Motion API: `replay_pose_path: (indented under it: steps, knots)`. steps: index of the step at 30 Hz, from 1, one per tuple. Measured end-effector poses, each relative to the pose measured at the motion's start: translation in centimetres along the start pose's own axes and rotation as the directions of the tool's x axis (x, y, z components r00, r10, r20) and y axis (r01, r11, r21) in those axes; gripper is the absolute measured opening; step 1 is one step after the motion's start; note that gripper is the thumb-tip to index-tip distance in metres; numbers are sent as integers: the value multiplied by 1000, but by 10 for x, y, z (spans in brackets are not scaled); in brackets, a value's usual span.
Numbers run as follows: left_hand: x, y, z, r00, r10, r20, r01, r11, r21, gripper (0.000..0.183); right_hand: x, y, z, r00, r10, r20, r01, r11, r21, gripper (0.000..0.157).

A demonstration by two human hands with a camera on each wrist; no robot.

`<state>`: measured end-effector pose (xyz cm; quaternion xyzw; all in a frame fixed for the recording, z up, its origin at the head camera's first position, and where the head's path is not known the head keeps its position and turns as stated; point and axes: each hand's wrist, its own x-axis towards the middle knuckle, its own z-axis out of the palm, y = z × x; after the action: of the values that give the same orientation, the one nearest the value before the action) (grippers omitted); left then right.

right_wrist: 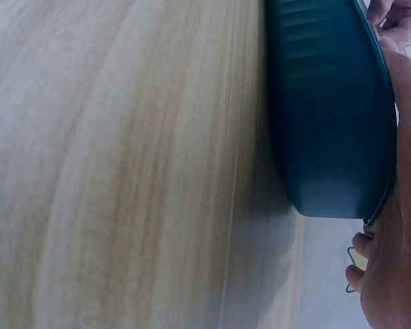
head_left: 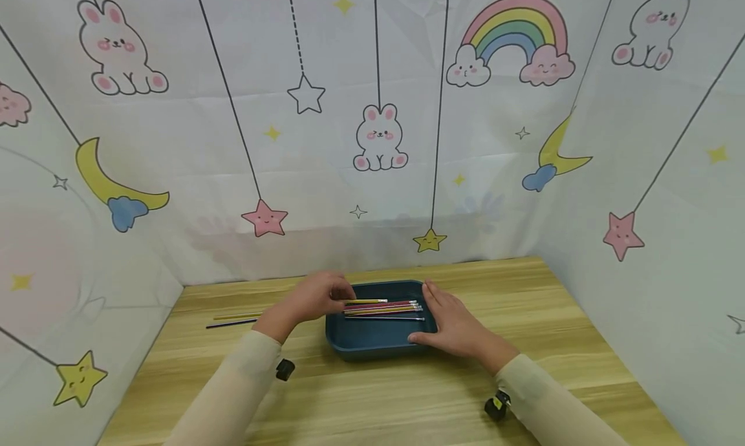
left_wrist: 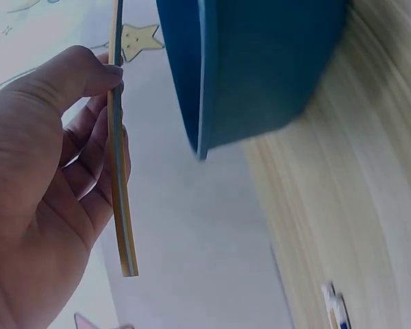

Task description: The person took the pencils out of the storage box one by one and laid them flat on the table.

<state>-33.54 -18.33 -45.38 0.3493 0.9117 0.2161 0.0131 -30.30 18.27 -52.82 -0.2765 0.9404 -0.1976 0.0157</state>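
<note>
A dark blue rectangular tray [head_left: 378,353] stands on the wooden table. Inside it lie several thin pencils [head_left: 387,310], red, yellow and dark, with pale ends pointing right. Over the tray's left part, my left hand [head_left: 314,296] holds a yellow pencil [head_left: 368,301]. The left wrist view shows that yellow pencil [left_wrist: 121,199], with a greyish stripe, pinched between thumb and fingers beside the tray wall [left_wrist: 260,68]. At the tray's right end, my right hand [head_left: 456,320] grips the rim, thumb at the near corner and fingers toward the far one.
Two more pencils [head_left: 229,322], one yellow and one dark blue, lie on the table [head_left: 361,407] left of the tray, partly behind my left wrist. A white fabric backdrop [head_left: 326,174] with rabbits, stars and moons rises behind the table and along both sides.
</note>
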Motion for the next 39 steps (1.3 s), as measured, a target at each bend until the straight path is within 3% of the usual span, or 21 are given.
replay_pose_path:
  steps: [11,19,22,30,39]
  knots:
    - [-39,-22,-25,1000,-7,-24,8,1000,8,20,0,-1,-1,1000,1,0,-1,1000,0,121]
    - [-69,-35,-41,993,-106,-53,107,994,17,20,0,-2,0,1000,3,10,-3,1000,7,121]
    - [-80,-38,-45,993,-101,-61,104,994,40,19,0,-2,0,1000,5,9,-5,1000,3,121]
    - [-102,-52,-44,990,-124,-65,130,987,99,18,-1,-2,0,1000,2,3,-2,1000,5,121]
    - [-128,-80,-39,983,-167,-74,172,982,73,20,-1,0,1,1000,1,-3,-1,1000,0,121]
